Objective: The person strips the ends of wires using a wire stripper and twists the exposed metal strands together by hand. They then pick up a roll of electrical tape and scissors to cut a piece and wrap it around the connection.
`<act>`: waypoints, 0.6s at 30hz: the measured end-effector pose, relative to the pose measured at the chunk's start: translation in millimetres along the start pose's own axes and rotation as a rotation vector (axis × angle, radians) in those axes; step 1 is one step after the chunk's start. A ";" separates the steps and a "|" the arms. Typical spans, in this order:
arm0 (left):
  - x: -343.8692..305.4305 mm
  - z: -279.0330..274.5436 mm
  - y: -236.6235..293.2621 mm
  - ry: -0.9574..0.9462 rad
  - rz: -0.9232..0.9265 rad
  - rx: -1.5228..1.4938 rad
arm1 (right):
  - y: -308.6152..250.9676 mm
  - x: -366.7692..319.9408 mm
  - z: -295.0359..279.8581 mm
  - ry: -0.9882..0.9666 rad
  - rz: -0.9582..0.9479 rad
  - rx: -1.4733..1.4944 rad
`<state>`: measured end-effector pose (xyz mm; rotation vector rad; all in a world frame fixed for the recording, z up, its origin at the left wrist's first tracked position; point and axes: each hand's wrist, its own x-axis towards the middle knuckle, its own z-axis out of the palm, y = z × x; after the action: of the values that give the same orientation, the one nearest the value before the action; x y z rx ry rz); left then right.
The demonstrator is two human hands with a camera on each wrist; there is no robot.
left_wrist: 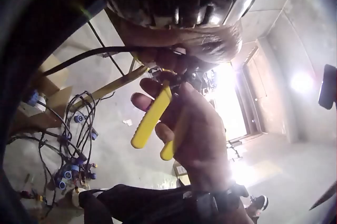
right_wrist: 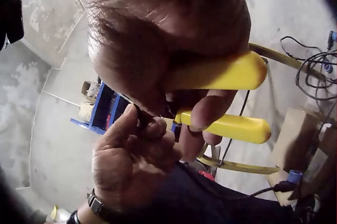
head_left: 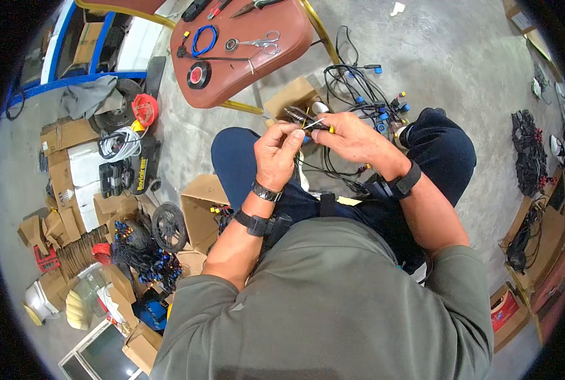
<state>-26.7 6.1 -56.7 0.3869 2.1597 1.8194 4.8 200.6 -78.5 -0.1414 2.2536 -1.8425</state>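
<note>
Above my lap, my right hand (head_left: 349, 136) grips a pair of yellow-handled pliers (head_left: 300, 116), fingers curled round both handles (right_wrist: 224, 74). The dark jaws point left toward my left hand (head_left: 281, 149). That hand pinches a thin black wire (right_wrist: 143, 119) between thumb and fingertips, right at the pliers' jaws. In the left wrist view the yellow handles (left_wrist: 151, 116) stick out of the right hand (left_wrist: 195, 134). Whether the jaws are biting the wire is hidden by the fingers. More black wires (head_left: 333, 168) trail down from the hands across my knees.
A brown chair seat (head_left: 244, 44) in front holds scissors (head_left: 257, 43), a black tape roll (head_left: 199, 75) and a blue cable loop (head_left: 204, 39). A tangle of black cables with blue connectors (head_left: 368, 95) lies on the concrete floor. Cardboard boxes (head_left: 200, 209) and clutter crowd the left.
</note>
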 end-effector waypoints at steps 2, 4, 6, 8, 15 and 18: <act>1.2 -2.7 -2.5 -0.014 0.018 0.012 | 2.4 -0.5 0.3 -0.003 -0.003 -0.008; 0.7 1.0 2.0 0.026 -0.017 -0.042 | -7.6 -2.8 -2.7 -0.029 0.029 -0.016; -0.1 2.3 3.3 0.044 -0.036 -0.067 | -6.8 -2.8 -1.6 -0.038 0.032 -0.013; 0.6 1.7 2.8 0.042 -0.037 -0.063 | -7.0 -3.0 -1.3 -0.042 0.040 0.002; 0.4 3.6 2.9 0.035 -0.036 -0.125 | -6.5 -3.3 2.2 -0.031 0.013 0.042; 0.0 3.4 3.0 0.038 -0.052 -0.131 | -6.8 -2.8 1.8 -0.026 0.002 0.013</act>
<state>-25.3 9.6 -54.3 0.2659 2.0411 1.9410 7.4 198.1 -71.8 -0.1599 2.2237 -1.8433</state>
